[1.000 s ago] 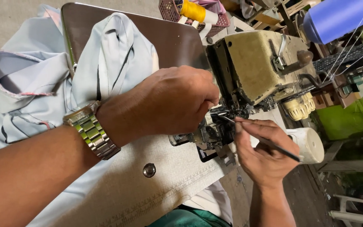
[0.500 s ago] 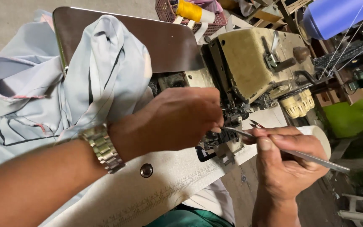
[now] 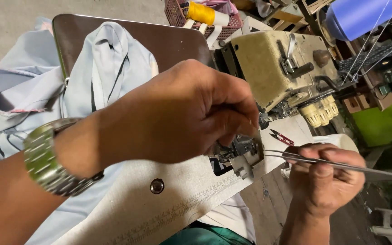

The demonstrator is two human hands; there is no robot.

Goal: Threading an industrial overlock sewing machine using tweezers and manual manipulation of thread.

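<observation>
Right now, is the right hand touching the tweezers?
Touching. The head view shows the right hand pinching the metal tweezers between thumb and fingers, tips aimed at the sewing machine.

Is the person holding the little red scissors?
No, the red snips lie on the machine table; the right hand pinches metal tweezers instead.

The left hand (image 3: 191,113) is held knuckles-up, fingers curled and pinched together at their tips. The right hand (image 3: 325,181) is closed in a pinch, thumb uppermost.
</observation>
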